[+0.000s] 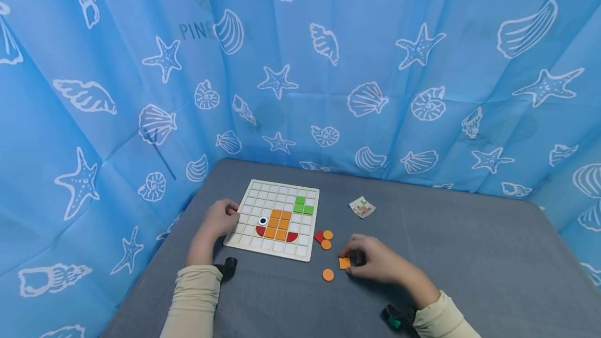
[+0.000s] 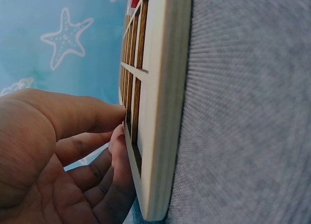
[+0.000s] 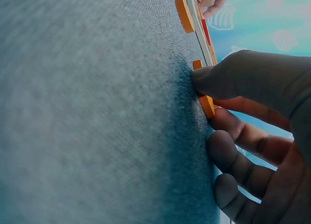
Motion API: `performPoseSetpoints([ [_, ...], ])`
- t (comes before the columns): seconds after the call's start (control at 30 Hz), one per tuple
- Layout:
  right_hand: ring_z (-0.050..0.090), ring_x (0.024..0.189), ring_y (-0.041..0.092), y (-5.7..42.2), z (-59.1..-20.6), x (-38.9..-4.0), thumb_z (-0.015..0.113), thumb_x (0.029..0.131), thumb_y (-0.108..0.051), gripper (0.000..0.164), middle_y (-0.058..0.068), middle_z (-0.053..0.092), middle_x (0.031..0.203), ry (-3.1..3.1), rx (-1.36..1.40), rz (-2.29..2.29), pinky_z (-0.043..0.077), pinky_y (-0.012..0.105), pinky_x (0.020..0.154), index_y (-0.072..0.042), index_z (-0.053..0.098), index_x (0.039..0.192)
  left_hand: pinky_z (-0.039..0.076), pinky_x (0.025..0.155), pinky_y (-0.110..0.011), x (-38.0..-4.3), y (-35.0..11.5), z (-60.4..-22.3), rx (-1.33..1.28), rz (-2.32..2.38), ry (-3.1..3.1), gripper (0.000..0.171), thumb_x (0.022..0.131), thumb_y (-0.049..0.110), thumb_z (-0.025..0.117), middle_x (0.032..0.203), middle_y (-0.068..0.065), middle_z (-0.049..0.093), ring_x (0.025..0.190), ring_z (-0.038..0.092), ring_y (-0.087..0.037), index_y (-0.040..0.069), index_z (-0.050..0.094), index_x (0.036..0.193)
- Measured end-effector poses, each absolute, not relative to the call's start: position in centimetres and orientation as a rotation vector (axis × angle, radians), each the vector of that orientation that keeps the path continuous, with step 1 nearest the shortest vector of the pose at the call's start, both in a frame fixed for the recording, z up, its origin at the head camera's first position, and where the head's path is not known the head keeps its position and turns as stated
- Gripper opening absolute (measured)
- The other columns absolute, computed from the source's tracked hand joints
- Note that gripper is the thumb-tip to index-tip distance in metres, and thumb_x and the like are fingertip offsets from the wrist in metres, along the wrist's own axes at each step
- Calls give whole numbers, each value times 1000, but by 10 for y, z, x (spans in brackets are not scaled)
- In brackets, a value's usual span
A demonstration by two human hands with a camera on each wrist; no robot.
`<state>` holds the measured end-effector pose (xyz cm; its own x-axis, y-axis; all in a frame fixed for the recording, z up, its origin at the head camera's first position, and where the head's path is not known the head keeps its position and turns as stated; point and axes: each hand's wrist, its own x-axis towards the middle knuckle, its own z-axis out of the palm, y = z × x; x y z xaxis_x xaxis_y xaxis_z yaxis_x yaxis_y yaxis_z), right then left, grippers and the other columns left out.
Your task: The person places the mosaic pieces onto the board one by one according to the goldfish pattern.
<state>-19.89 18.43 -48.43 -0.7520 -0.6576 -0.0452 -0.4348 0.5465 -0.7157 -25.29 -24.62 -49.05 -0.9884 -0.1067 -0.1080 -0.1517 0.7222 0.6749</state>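
At the left edge of a pale wooden grid board (image 1: 295, 256), my left hand (image 1: 220, 218) grips the rim, thumb tip on top and fingers curled beside it. A block of orange square tiles (image 1: 276, 224) fills cells low on the board. Red curved pieces (image 1: 291, 237) flank it, and a round eye piece (image 1: 263, 220) sits at its left. Several green tiles (image 1: 299, 208) lie farther right. Off the board's near right corner, my right hand (image 1: 375, 261) pinches an orange square tile (image 1: 345, 263) between thumb and fingers, close over the table.
Two orange discs (image 1: 327, 234) and a red piece (image 1: 318, 236) lie right of the board, and another orange disc (image 1: 328, 275) rests nearer me. A small patterned card (image 1: 362, 207) lies farther back. Blue shell-print curtains (image 1: 328, 77) border the grey table (image 1: 451, 254).
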Motion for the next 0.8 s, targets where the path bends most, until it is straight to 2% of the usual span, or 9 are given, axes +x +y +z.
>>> performPoseSetpoints([
  [0.5, 57, 77, 9, 178, -473, -201, 81, 92, -13, 20, 0, 67, 103, 2481, -934, -1014, 50, 24, 66, -13, 79, 112, 52, 78, -43, -252, -247, -488, -196, 1125, 2871, 29, 102, 13, 59, 106, -17, 66, 90, 62, -27, -2, 66, 125],
  [0.8, 59, 79, 14, 156, -459, -212, 81, 91, -12, 22, -3, 67, 103, 2577, -988, -973, 52, 24, 68, -12, 79, 114, 54, 79, -43, -253, -244, -490, -225, 1118, 2861, 29, 101, 13, 59, 108, -17, 68, 92, 63, -28, -1, 67, 126],
])
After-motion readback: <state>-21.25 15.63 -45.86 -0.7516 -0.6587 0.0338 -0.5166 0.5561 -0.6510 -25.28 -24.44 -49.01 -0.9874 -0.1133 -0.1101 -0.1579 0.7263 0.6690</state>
